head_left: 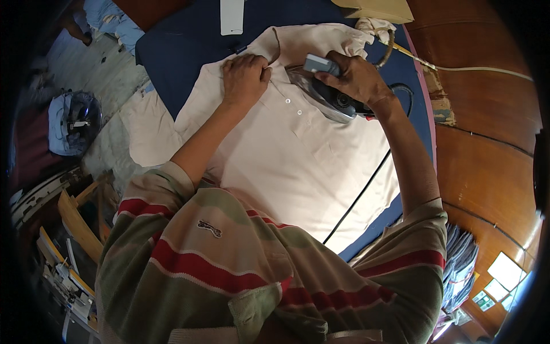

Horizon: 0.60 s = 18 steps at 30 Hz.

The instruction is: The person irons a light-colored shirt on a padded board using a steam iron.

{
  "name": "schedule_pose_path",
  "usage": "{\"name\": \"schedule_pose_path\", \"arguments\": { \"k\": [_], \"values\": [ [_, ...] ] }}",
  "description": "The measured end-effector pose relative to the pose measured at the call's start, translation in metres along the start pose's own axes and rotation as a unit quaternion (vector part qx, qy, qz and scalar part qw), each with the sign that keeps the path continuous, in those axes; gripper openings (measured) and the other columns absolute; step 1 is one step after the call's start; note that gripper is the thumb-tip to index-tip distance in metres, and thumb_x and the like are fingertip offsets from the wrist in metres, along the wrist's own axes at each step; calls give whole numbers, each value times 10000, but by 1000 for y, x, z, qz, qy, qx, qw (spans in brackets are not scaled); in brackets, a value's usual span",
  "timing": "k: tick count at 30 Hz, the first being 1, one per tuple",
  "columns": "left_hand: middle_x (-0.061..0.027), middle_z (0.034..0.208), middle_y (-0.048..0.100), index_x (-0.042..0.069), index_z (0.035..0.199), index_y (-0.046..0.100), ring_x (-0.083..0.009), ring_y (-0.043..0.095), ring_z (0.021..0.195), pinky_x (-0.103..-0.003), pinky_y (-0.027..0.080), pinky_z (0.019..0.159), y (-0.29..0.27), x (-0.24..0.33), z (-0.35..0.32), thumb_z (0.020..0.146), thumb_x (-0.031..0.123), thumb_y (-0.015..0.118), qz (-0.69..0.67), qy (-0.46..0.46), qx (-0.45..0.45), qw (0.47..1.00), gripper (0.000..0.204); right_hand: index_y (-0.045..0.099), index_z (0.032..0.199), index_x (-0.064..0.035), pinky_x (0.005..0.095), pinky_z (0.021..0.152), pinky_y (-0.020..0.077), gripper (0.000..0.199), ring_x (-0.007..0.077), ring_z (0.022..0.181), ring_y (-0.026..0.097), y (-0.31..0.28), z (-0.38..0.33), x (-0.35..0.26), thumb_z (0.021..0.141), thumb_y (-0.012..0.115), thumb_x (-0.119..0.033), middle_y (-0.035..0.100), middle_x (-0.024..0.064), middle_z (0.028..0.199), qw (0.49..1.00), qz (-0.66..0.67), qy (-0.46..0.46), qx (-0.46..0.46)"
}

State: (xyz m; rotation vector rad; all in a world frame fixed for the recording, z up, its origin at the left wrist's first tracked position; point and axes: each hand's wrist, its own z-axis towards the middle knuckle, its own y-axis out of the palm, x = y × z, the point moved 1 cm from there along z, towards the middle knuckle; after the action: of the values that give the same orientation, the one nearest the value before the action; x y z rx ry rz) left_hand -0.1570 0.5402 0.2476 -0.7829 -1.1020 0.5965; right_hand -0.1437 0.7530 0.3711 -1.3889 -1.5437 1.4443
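A cream polo shirt [275, 155] lies spread over a dark blue cloth-covered table [172, 57], its collar toward the far side and buttons showing on the placket. My left hand [246, 80] rests at the collar with curled fingers, closed on the fabric; its fingertips are hidden. My right hand [361, 80] is wrapped round the handle of a clothes iron [329, 103]. The iron sits on the shirt just right of the placket, its narrow end toward my left hand. A black cord [358, 195] crosses the shirt's right side.
A white card [232, 17] and a cardboard piece [378, 10] lie at the far edge. A hose [388, 49] bends near the iron. Wooden panelling [481, 114] stands at the right, with hanging clothes [460, 266]. Left are a clear-wrapped bundle [80, 123] and a wooden frame [80, 221].
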Motion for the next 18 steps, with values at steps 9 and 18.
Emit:
{"name": "schedule_pose_path", "arguments": {
  "k": [9, 18],
  "values": [
    [-13, 832, 621, 112, 883, 625, -201, 585, 852, -409, 391, 842, -7, -4, -1, 772, 174, 609, -41, 76, 64, 994, 128, 567, 995, -10, 430, 734, 490, 442, 383, 849, 623, -16, 21, -2, 857, 559, -430, 634, 231, 860, 988, 42, 96, 113],
    [-37, 1017, 627, 134, 1083, 582, -221, 561, 1033, -391, 380, 925, -17, -44, 106, 816, 191, 591, 93, 268, -22, 959, 273, 569, 906, 12, 433, 687, 515, 375, 354, 767, 648, -3, 18, -64, 848, 544, -358, 644, 213, 772, 974, 49, 201, 94]
  ]
}}
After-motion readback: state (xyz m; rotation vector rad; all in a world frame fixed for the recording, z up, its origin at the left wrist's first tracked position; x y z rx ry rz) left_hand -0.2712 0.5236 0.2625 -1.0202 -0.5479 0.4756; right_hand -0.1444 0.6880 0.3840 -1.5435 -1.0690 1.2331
